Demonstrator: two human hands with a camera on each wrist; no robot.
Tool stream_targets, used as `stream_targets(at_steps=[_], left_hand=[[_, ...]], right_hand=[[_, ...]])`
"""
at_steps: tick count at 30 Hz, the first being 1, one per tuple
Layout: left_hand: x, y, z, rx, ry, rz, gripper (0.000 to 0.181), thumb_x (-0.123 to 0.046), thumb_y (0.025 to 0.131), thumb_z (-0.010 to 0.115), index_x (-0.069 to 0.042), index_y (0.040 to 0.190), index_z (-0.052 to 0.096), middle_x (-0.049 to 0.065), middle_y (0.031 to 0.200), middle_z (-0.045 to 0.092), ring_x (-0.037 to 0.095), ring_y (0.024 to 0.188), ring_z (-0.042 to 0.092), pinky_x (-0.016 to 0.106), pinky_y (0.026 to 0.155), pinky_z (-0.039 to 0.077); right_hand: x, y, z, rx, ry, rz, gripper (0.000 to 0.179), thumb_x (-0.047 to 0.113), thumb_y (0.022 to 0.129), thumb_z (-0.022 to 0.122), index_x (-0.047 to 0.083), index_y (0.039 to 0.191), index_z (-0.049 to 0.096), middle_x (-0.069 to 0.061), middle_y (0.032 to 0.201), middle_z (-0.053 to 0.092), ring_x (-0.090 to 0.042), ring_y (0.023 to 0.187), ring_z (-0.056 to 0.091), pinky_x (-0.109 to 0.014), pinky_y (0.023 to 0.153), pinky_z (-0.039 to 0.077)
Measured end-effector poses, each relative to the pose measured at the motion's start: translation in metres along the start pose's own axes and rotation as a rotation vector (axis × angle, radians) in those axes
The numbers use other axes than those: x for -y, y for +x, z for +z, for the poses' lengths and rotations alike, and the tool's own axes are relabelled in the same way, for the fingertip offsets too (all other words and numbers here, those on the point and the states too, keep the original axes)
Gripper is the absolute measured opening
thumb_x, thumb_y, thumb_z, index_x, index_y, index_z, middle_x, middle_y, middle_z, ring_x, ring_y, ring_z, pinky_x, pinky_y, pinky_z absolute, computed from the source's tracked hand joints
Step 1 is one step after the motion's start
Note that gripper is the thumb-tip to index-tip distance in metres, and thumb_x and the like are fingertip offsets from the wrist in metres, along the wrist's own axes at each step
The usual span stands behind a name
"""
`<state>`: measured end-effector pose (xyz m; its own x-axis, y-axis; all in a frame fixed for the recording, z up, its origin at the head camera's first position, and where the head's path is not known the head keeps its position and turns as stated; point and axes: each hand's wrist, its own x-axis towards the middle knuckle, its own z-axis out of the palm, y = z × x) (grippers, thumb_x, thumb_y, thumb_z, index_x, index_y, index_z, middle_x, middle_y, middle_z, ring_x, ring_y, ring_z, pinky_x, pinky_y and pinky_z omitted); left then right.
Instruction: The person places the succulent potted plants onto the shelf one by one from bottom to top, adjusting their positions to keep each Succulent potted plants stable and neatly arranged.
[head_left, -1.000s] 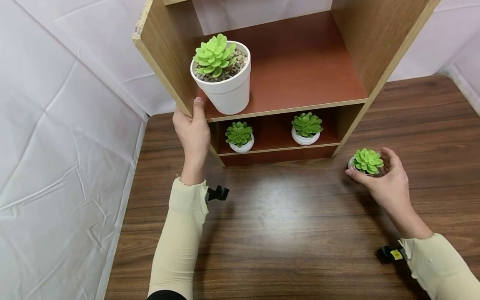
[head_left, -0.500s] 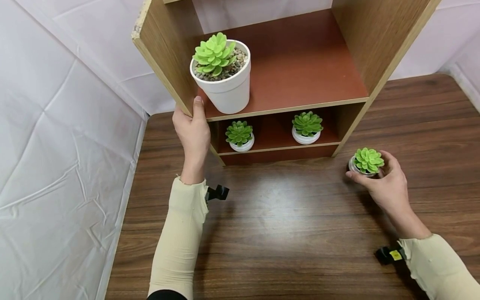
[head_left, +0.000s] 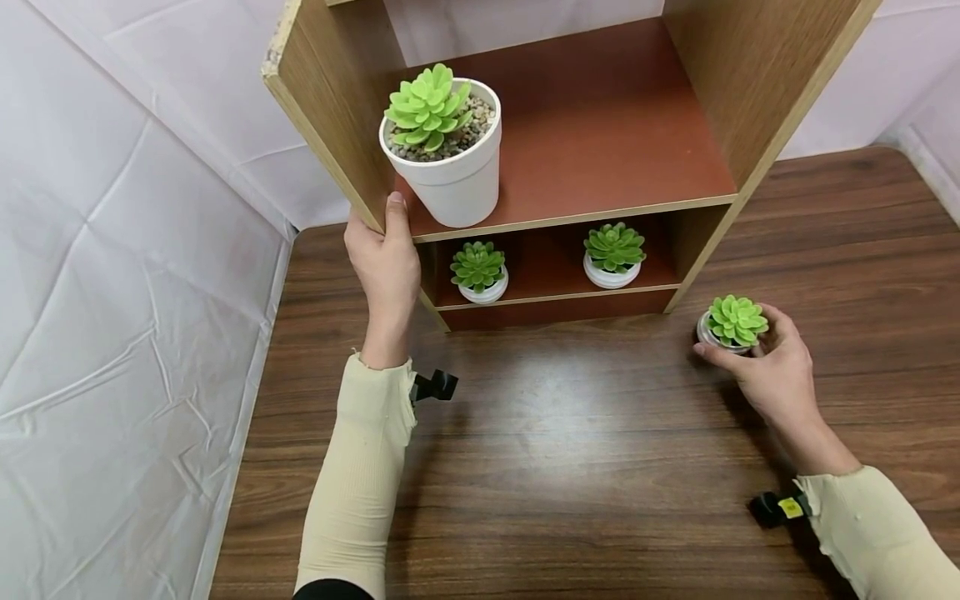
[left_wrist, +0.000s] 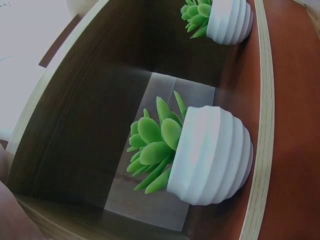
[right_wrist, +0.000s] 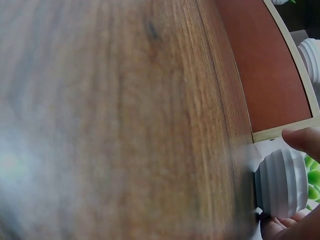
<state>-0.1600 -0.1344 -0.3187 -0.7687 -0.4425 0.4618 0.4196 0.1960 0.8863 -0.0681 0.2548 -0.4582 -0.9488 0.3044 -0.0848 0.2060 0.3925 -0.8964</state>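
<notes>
My left hand (head_left: pixel 386 271) grips the front edge of the bookshelf's left side panel (head_left: pixel 333 117), thumb on the inner side. Just above and right of it, a large white pot with a light green succulent (head_left: pixel 461 187) stands on the middle shelf. Right of the bookshelf, my right hand (head_left: pixel 780 375) holds a small potted succulent (head_left: pixel 737 321), thumb in front and fingers curled behind. In the right wrist view its ribbed white pot (right_wrist: pixel 282 182) sits between thumb and fingers, close to the table; whether it touches, I cannot tell.
On the bottom shelf stand two small succulents in white pots, a left one (head_left: pixel 480 271) and a right one (head_left: pixel 613 254). The bookshelf rests on a dark wooden table (head_left: pixel 555 467). White sheeting (head_left: pixel 135 317) covers the wall at left.
My right hand has shifted very slightly down and left, its fingers lower behind the small succulent. My left hand and the other plants stay as they were.
</notes>
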Motion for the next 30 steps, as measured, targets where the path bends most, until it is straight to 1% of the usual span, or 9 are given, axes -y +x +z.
stream_targets(at_steps=[3,6,10,13,17,20,26,30], left_hand=[[-0.0001,0.0002,0.0001,0.001,0.001,0.003,0.021,-0.004,0.098,0.054,0.009,0.112,0.061,0.009,0.094,0.063,0.014,0.092,0.056,0.027,0.084,0.044],[0.0007,0.0003,-0.0002,0.004,-0.001,0.003,0.022,-0.004,0.098,0.054,0.009,0.114,0.061,0.012,0.099,0.064,0.015,0.095,0.057,0.028,0.086,0.044],[0.0011,-0.0001,-0.0008,0.007,-0.005,-0.001,0.023,-0.004,0.098,0.054,0.009,0.116,0.060,0.013,0.102,0.065,0.015,0.097,0.058,0.028,0.087,0.044],[0.0009,-0.0001,-0.0007,0.007,-0.009,0.000,0.022,-0.004,0.098,0.054,0.009,0.114,0.060,0.011,0.098,0.064,0.015,0.095,0.057,0.028,0.086,0.044],[0.0005,0.0006,0.0002,0.001,-0.014,0.004,0.019,-0.003,0.098,0.054,0.009,0.110,0.060,0.007,0.089,0.061,0.014,0.089,0.055,0.028,0.083,0.044],[-0.0004,0.0005,0.0004,-0.005,-0.017,0.003,0.019,-0.003,0.098,0.054,0.010,0.111,0.060,0.006,0.089,0.060,0.014,0.088,0.055,0.028,0.083,0.044],[-0.0006,-0.0001,0.0003,0.000,-0.026,0.004,0.021,-0.002,0.098,0.054,0.011,0.113,0.060,0.008,0.092,0.062,0.014,0.091,0.056,0.028,0.084,0.045],[0.0002,0.0000,0.0006,0.002,-0.023,0.006,0.020,-0.002,0.098,0.054,0.010,0.112,0.060,0.007,0.090,0.061,0.014,0.089,0.056,0.028,0.083,0.045]], right_hand=[[-0.0011,0.0000,-0.0004,-0.008,-0.010,0.006,0.085,0.015,0.080,0.084,0.004,0.148,0.035,-0.016,0.144,0.040,-0.011,0.131,0.038,-0.010,0.097,0.030],[-0.0028,0.0000,-0.0014,-0.005,-0.021,0.009,0.083,0.017,0.081,0.083,0.005,0.149,0.037,-0.017,0.144,0.041,-0.011,0.131,0.040,-0.012,0.098,0.031],[-0.0051,-0.0003,-0.0028,0.008,-0.023,-0.004,0.081,0.018,0.082,0.082,0.007,0.149,0.038,-0.016,0.144,0.043,-0.012,0.131,0.041,-0.023,0.104,0.032],[-0.0062,0.0000,-0.0032,0.014,-0.014,-0.019,0.080,0.017,0.083,0.081,0.008,0.149,0.039,-0.014,0.144,0.045,-0.011,0.130,0.042,-0.027,0.105,0.032],[-0.0066,0.0007,-0.0035,0.022,-0.007,-0.040,0.080,0.015,0.081,0.083,0.010,0.149,0.040,-0.011,0.143,0.046,-0.010,0.128,0.044,-0.018,0.101,0.034],[-0.0067,0.0006,-0.0038,0.026,-0.007,-0.046,0.081,0.015,0.081,0.083,0.010,0.149,0.040,-0.011,0.142,0.047,-0.009,0.127,0.044,-0.014,0.096,0.035],[-0.0078,0.0001,-0.0043,0.014,0.012,-0.049,0.076,0.012,0.080,0.084,0.005,0.145,0.046,-0.008,0.134,0.053,-0.006,0.121,0.050,-0.012,0.091,0.039],[-0.0093,0.0009,-0.0045,0.012,0.043,-0.054,0.074,0.010,0.079,0.084,0.005,0.143,0.048,-0.004,0.132,0.055,-0.005,0.119,0.052,-0.012,0.089,0.041]])
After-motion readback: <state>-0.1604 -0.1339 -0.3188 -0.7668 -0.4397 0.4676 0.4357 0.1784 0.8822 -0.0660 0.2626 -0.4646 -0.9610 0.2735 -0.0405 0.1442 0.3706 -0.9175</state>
